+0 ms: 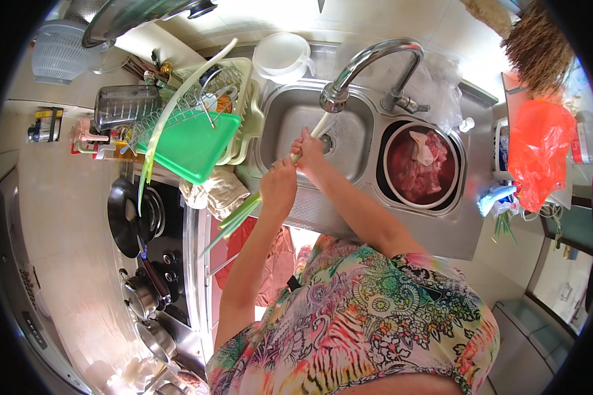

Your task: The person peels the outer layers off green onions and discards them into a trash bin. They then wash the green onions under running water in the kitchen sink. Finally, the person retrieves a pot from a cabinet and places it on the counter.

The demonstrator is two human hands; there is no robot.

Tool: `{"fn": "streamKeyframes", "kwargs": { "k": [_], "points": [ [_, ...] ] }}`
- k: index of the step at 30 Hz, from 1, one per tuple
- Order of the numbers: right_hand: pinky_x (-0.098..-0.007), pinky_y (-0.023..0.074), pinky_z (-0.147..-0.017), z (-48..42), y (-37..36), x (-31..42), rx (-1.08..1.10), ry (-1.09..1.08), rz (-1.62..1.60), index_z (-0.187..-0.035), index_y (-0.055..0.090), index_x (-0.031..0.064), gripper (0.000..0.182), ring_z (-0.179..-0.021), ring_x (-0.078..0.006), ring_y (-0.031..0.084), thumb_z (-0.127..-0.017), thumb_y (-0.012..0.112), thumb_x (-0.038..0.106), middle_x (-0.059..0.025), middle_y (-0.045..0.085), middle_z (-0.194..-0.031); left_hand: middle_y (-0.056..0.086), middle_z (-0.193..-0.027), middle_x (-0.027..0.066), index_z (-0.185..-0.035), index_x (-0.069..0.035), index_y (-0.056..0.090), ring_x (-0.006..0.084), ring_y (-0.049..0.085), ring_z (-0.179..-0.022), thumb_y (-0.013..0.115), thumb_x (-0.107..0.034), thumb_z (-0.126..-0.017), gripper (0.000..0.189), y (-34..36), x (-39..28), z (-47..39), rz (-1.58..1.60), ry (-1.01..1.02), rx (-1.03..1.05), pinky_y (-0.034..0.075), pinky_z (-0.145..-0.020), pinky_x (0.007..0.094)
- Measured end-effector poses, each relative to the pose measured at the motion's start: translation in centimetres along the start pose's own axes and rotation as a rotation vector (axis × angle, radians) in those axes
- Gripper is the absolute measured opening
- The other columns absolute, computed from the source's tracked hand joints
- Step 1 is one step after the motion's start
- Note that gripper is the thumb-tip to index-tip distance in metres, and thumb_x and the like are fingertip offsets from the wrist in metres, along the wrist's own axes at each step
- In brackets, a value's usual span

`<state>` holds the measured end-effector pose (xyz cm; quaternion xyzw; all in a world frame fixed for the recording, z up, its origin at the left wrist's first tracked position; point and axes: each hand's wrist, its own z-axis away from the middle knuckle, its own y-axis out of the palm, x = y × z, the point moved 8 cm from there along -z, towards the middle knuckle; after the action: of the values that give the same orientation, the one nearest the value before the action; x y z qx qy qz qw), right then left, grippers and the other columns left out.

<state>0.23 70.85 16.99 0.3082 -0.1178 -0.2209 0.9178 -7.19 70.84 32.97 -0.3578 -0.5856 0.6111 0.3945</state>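
A long green onion runs slantwise between both hands, its white end under the mouth of the chrome faucet. My right hand is closed around the white stalk above the steel sink basin. Lower down, my left hand grips the same onion, and its green leaves trail out toward the stove side. Water seems to fall near the drain. Another long green onion lies across the dish rack and the green plastic tray.
Right of the basin, a round pot holds raw meat in reddish water. A white plastic colander or bowl stands behind the sink. To the left are a folded cloth and a black wok on the gas stove. A red plastic bag hangs at right.
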Motion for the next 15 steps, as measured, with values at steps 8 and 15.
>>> {"fn": "streamKeyframes", "kwargs": {
  "k": [8, 15],
  "points": [
    [-0.0293, 0.0373, -0.044, -11.3, -7.7, 14.5, 0.022, -0.284, -0.108, -0.077, 0.048, 0.0059, 0.023, -0.051, -0.0157, 0.045, -0.091, 0.051, 0.024, -0.0032, 0.043, -0.06, 0.061, -0.075, 0.0173, -0.084, -0.005, 0.053, 0.0379, 0.06, -0.067, 0.046, -0.027, -0.09, 0.023, -2.6, 1.3, 3.2, 0.329, -0.112, 0.197, 0.046, -0.061, 0.0492],
    [-0.0458, 0.0422, -0.079, 7.5, 3.3, 7.8, 0.436, -1.569, 1.928, -0.109, 0.058, 0.0101, 0.026, -0.097, -0.028, 0.052, -0.085, 0.056, 0.02, -0.0132, 0.058, -0.095, 0.059, -0.069, 0.0181, -0.081, -0.005, 0.056, 0.0397, 0.057, -0.069, 0.048, -0.033, -0.09, 0.031, -0.3, 4.5, 0.7, 0.438, -0.13, 0.234, 0.04, -0.06, 0.0498]
  ]
}}
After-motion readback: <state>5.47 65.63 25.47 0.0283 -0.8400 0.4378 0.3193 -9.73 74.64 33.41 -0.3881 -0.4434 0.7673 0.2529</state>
